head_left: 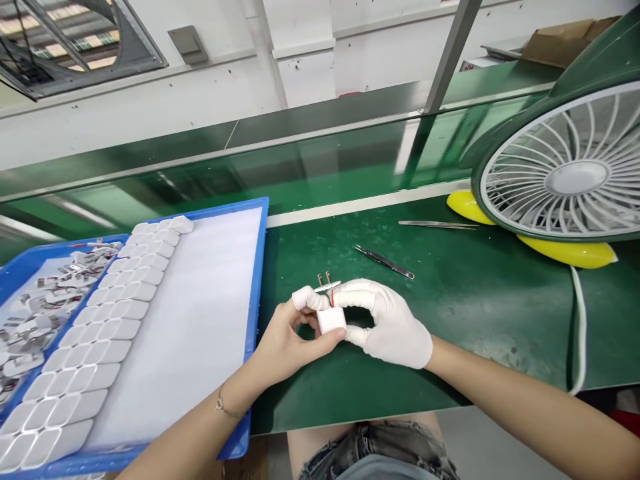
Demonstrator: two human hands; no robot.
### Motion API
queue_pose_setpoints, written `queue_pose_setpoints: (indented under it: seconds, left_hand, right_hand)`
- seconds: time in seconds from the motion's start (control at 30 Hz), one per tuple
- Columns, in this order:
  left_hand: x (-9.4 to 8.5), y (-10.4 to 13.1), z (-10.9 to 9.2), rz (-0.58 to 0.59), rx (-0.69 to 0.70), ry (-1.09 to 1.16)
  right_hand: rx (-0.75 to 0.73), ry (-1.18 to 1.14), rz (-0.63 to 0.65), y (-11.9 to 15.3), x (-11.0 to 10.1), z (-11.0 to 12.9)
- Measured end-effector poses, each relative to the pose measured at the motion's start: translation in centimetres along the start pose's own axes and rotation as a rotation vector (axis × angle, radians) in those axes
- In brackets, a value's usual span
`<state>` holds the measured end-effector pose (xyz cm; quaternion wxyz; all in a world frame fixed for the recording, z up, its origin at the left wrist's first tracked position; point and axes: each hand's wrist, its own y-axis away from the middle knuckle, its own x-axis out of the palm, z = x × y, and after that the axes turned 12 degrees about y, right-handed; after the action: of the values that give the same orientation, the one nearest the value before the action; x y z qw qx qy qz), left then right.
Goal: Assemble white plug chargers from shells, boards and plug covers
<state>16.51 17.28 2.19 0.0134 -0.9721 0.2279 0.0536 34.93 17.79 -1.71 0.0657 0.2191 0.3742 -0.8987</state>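
Note:
Above the green bench, both my hands hold a small white plug-type charger in two parts. Its cup-like white housing (332, 321) sits below; a thin white plug cap (327, 287) with two metal prongs stands just above it, joined by red and dark wires. My left hand (287, 337), bare but for a white cot on one finger, pinches the housing, with the covered fingertip by the cap. My right hand (393, 323), in a white glove, closes on the charger from the right, fingertips at the wires and cap, thumb against the housing. The housing's inside is hidden.
Left, a blue tray (257, 280) carries rows of white housings (110, 307). Another blue tray (93, 241) beside it holds loose plug caps with wires (35, 320). Black tweezers (384, 261) and silver tweezers (437, 225) lie beyond my hands. A fan (570, 173) stands right, its cable (580, 327) hanging frontward.

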Motion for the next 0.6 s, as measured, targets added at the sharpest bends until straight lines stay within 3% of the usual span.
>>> queue_pose_setpoints:
  seconds: [0.2,0.37,0.5,0.6]
  left_hand:
    - [0.5,-0.1,0.4,-0.050,0.039,-0.067]
    - [0.3,-0.1,0.5,-0.149,0.275,-0.257]
    - [-0.4,-0.2,1.3,-0.133,0.489,-0.436]
    - [-0.6,-0.3,1.8,-0.118,0.520,-0.482]
  right_hand:
    - [0.009,-0.009,0.042,-0.2,0.2,-0.4]
    - [0.091,0.047,-0.082,0.1,0.7,-0.6]
    - [0.076,0.071,0.039,0.4,0.5,-0.1]
    - [-0.026,0.098,0.092,0.3,0.3,0.0]
